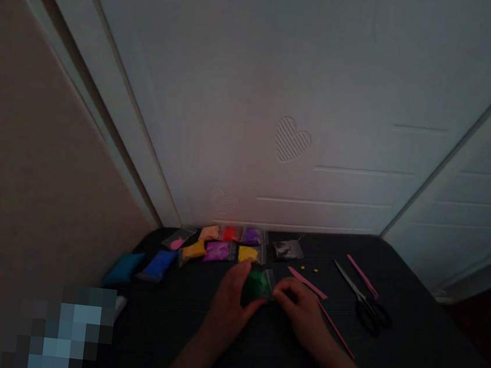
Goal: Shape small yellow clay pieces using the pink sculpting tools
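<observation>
A clear zip bag with green clay-like stuff (256,285) is held up over the dark table between my two hands. My left hand (231,296) grips it from the left, thumb along its lower edge. At the bag's right edge, the fingers of my right hand (298,306) pinch its clear rim. Just beyond my right hand lies a flat pink modelling tool (307,282), and a thin pink stick (335,329) lies beside that wrist. Two tiny yellow bits (303,267) rest farther back.
Black-handled scissors (358,298) and a hooked pink tool (362,275) lie at the right. Along the back stand small bags in red (230,234), purple (253,236), yellow (247,254), magenta (218,251) and grey (288,249). Blue (158,265) and teal (125,269) packs lie left. A white panel (255,91) rises behind.
</observation>
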Available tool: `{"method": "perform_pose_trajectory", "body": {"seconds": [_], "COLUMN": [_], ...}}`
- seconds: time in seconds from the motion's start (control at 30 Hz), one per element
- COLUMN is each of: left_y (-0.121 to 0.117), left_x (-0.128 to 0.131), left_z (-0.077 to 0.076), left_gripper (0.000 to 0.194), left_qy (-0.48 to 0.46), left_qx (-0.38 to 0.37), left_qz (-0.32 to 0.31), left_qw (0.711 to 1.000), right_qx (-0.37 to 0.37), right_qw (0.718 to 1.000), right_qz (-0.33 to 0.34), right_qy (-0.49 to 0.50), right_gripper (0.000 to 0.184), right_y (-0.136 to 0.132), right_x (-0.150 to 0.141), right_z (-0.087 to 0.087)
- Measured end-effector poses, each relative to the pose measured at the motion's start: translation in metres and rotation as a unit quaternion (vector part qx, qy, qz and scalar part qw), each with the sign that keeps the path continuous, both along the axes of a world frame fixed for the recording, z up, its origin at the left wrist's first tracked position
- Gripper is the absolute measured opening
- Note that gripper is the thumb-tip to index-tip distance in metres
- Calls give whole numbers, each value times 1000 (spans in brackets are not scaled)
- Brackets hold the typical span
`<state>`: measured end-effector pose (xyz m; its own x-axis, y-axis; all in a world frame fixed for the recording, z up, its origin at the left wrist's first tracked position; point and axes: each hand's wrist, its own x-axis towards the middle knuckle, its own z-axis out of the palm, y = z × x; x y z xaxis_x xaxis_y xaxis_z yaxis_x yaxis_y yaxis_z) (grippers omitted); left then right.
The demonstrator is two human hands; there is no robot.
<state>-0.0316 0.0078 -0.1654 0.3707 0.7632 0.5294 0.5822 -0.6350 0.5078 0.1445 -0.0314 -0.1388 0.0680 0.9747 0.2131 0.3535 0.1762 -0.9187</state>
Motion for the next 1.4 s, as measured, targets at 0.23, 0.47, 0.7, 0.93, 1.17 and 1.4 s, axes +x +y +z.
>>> {"method": "perform_pose_trajectory", "body": {"seconds": [0.23, 0.47, 0.7, 0.93, 1.17, 1.4], "left_y": [9, 9, 10, 13, 15, 18], "left_x": [-5, -8, -4, -9, -8, -7], "left_z": [13, 27, 22, 13, 14, 11], "left_gripper": [48, 24, 22, 17, 19, 15], "left_qy": [-187, -423, -494, -423, -480, -512], "left_qx": [-207, -367, -410, -427, -472, -491], "left_qz": [60, 8, -33, -38, -32, -37], "left_qw": [958, 829, 766, 798, 738, 704], "right_qx": [61, 112, 121, 110, 110, 99], "right_qw": [993, 989, 987, 986, 989, 993], "right_qz": [-92, -75, -47, -9, -1, -25], "right_qy": [-33, -66, -97, -128, -97, -66], "right_gripper": [18, 10, 11, 13, 13, 9], "right_y": [15, 22, 19, 17, 17, 21], "right_x": [6, -34, -54, -54, -58, -56], "right_z": [14, 12, -1, -6, -8, -13]}}
